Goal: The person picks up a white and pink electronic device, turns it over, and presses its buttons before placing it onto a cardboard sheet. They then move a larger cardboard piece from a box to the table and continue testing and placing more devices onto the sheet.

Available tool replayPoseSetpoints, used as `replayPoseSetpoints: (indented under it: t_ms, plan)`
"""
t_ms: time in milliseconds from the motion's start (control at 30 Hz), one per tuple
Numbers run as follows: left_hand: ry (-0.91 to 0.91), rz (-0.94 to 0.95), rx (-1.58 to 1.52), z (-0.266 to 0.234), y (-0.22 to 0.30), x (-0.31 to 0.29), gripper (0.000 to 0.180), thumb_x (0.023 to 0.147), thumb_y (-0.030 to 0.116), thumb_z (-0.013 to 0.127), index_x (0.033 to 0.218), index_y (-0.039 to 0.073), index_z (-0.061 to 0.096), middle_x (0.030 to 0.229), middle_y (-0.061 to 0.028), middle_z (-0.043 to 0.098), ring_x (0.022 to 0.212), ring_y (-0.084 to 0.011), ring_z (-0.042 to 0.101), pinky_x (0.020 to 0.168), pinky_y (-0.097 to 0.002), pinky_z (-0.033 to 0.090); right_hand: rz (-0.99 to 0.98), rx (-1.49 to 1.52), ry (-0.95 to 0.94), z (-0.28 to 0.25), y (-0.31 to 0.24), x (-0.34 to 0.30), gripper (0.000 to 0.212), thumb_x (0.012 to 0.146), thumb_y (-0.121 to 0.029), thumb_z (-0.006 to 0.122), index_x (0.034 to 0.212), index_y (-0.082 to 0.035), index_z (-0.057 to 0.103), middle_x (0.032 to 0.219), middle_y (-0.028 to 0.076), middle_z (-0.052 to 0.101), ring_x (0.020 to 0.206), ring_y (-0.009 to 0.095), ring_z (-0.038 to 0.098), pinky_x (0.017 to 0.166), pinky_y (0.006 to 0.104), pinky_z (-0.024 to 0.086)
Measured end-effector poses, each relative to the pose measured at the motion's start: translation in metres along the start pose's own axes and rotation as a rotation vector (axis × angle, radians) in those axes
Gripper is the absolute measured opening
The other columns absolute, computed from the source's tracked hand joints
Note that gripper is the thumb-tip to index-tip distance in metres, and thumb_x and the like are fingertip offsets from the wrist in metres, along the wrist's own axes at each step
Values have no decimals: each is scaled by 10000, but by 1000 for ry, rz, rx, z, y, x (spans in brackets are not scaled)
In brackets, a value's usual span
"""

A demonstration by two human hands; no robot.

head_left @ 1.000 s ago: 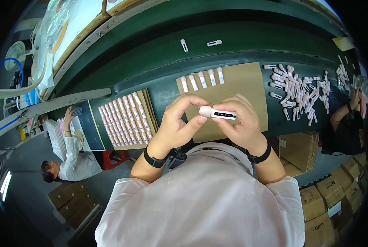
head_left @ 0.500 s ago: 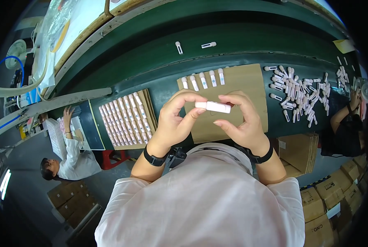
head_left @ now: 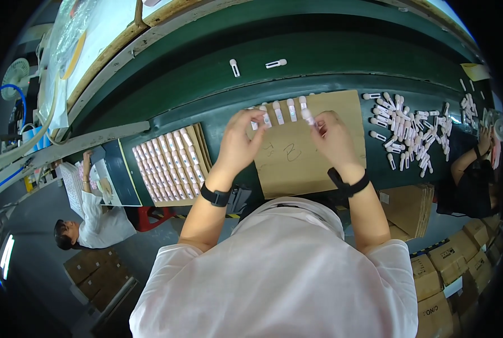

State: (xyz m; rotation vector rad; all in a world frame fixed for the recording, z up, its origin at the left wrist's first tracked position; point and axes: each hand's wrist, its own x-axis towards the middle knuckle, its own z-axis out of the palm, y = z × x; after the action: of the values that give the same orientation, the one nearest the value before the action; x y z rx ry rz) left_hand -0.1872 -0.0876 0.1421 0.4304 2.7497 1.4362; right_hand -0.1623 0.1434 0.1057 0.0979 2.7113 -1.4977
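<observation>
In my right hand [head_left: 335,138] a small white stick-shaped device [head_left: 308,117] with a rounded pale pink end is pinched between thumb and fingers. It is tilted, just below the right end of a short row of similar devices [head_left: 291,110] along the far edge of a brown cardboard sheet [head_left: 313,174]. My left hand [head_left: 239,143] reaches to the row's left end. Its thumb and forefinger curl around the leftmost devices [head_left: 265,117] and partly hide them. Small round marks show on the faces of the row's devices.
On the left, a cardboard stack [head_left: 202,146] carries rows of similar devices [head_left: 170,166]. A loose heap of them [head_left: 412,127] lies right, and two devices [head_left: 234,68] lie on the green strip behind. Co-workers sit left [head_left: 102,219] and right [head_left: 468,186]. Cartons [head_left: 432,276] stand lower right.
Both hands have moved forward from above the sheet to the row. The device held between them is now in my right hand, and my left hand has shifted to the row's left end.
</observation>
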Motion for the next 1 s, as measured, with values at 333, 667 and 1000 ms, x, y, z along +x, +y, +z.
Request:
replayPoseSetpoints:
  t_ms: [333, 667, 1000]
  plan:
    - [196, -321, 20, -2, -135, 11, 126, 862, 59, 641, 967, -10, 645, 848, -122, 685, 766, -187, 662, 695, -300, 520, 206, -276, 18, 33, 71, 43, 206, 840, -179, 672, 861, 0, 573, 774, 175, 646, 728, 336, 640, 650, 420, 505]
    - [287, -440, 67, 11, -199, 67, 215, 820, 156, 712, 921, -17, 633, 845, -137, 685, 780, -226, 670, 719, -337, 533, 225, -264, 56, 34, 65, 38, 281, 853, -235, 682, 931, 0, 551, 792, 165, 640, 711, 340, 636, 637, 434, 496]
    - [390, -590, 523, 16, -237, 99, 345, 778, 289, 757, 913, -6, 641, 826, -146, 680, 791, -326, 652, 740, -426, 527, 107, -46, 65, -7, 38, -5, 186, 882, -108, 658, 995, -14, 544, 756, 97, 603, 621, 179, 576, 570, 292, 450]
